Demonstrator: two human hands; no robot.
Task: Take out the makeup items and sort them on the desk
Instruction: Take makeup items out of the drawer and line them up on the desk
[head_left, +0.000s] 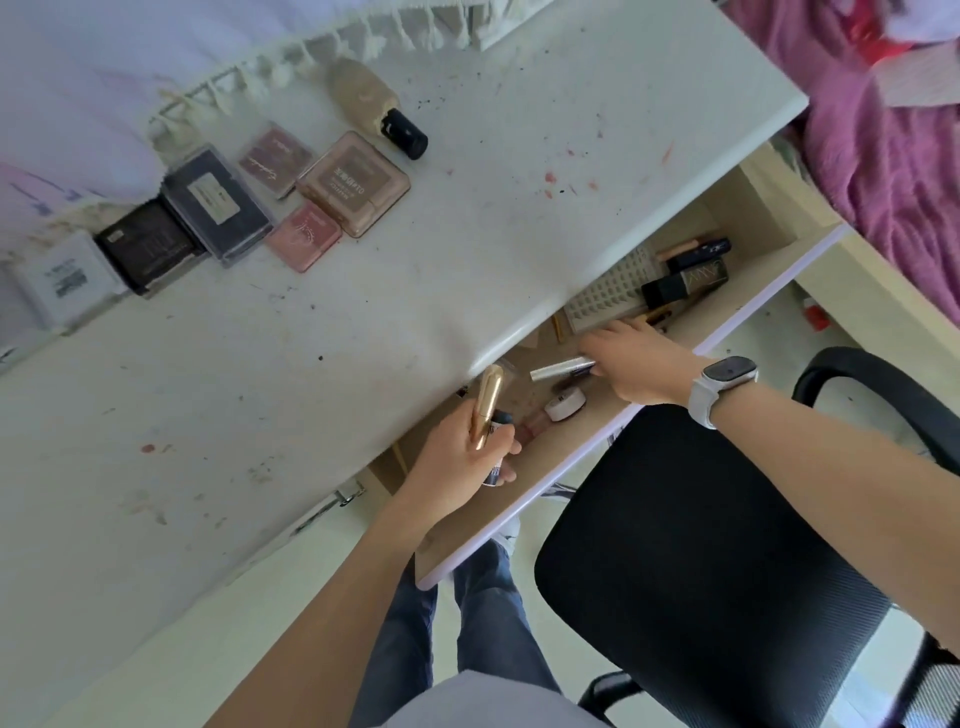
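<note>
My left hand (457, 457) grips a gold tube (485, 405) and a dark blue item over the open drawer (519, 514). My right hand (639, 364), with a white watch on the wrist, is inside the drawer and pinches a silver tube (558, 370). In the drawer lie a small white jar (566, 402), a lash tray (608, 293) and dark boxes (685, 283). On the white desk (441, 270) several palettes (353, 182) lie in a row, with a beige foundation bottle (374, 104) behind them.
A black office chair (717, 561) stands right in front of the drawer. A pink blanket (883, 156) covers the bed at the right. A fringed cloth (291, 62) lines the desk's far edge. The desk surface carries red and dark stains.
</note>
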